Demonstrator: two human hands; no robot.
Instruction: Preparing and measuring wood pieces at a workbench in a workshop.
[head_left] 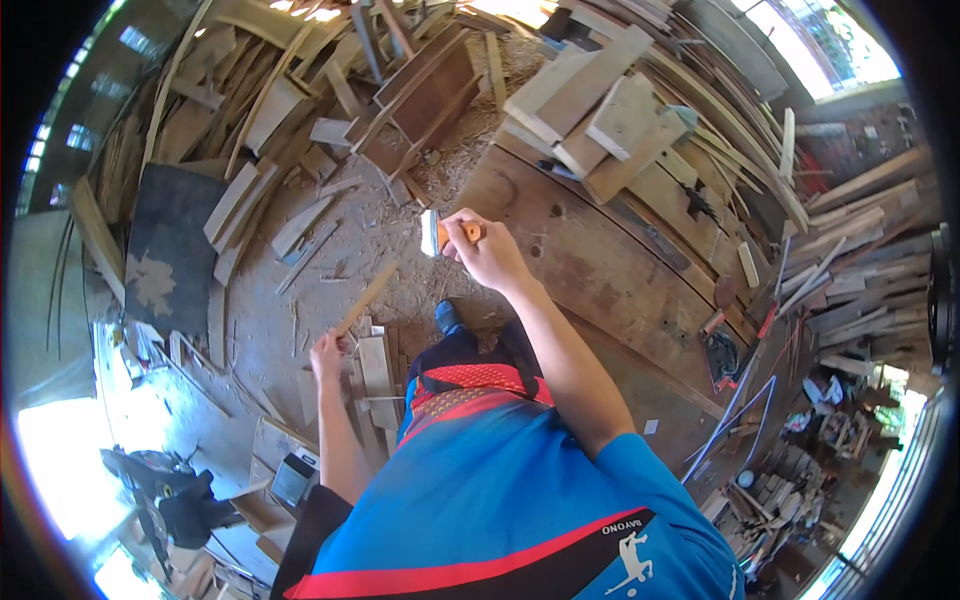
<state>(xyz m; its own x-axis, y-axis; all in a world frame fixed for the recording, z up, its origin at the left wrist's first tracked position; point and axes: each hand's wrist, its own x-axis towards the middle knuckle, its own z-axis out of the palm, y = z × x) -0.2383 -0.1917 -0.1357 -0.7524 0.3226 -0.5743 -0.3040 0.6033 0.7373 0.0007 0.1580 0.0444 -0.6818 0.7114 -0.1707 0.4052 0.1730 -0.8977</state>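
Note:
In front of my body, my right hand [487, 255] is closed round the orange handle of a paintbrush [430, 233]. Its pale bristles point left, past the corner of a wooden workbench [600, 285]. Lower and to the left, my left hand [327, 357] grips one end of a thin wooden strip [367, 299], which slants up and to the right over the floor. The brush and the strip are apart. Just right of my left hand, short pale boards [377, 368] stand close to my legs.
Several thick boards [590, 100] lie piled on the far end of the bench, with a dark tool [700, 203] beside them. Loose planks [303, 225] and shavings litter the floor [260, 320]. Stacked timber [860, 270] lines the right side. A brown wooden frame [430, 95] stands ahead.

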